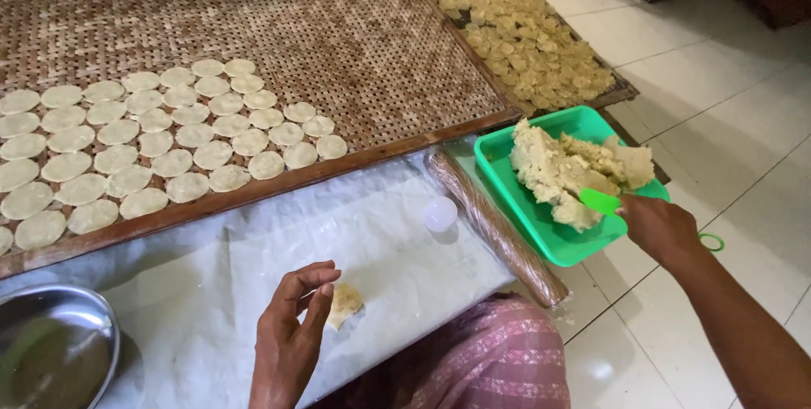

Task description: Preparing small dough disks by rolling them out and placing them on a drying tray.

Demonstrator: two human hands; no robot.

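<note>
Pink patterned cloth [498,354] covers the person's lap at the near edge of the view. Just beyond it the left hand [291,333] hovers over a white plastic sheet [253,265], fingers loosely curled and apart, gripping nothing; a small scrap of pale dough [345,303] lies on the sheet touching or just beside the fingertips. A steel bowl [55,346] sits at the sheet's near left corner. Near the sheet's right edge rests a small white round lid [439,213], and along that edge lies a wooden rolling pin [494,227] wrapped in clear film, angled from far left to near right. The right hand [663,227] is closed on a green plastic scraper [601,201], whose blade meets the lump of pale dough [570,172] heaped in a green plastic tray [541,231] standing on the white tiled floor [718,113] just right of the rolling pin. A green ring [712,242] lies on the tiles near that wrist. Farther off, a woven bamboo mat [363,37] in a wooden frame carries rows of flat round dough discs [152,139] across its near left part; the far right part is bare weave. A second mat [608,92] beyond the tray holds irregular yellowish pieces [524,37], closely packed.
</note>
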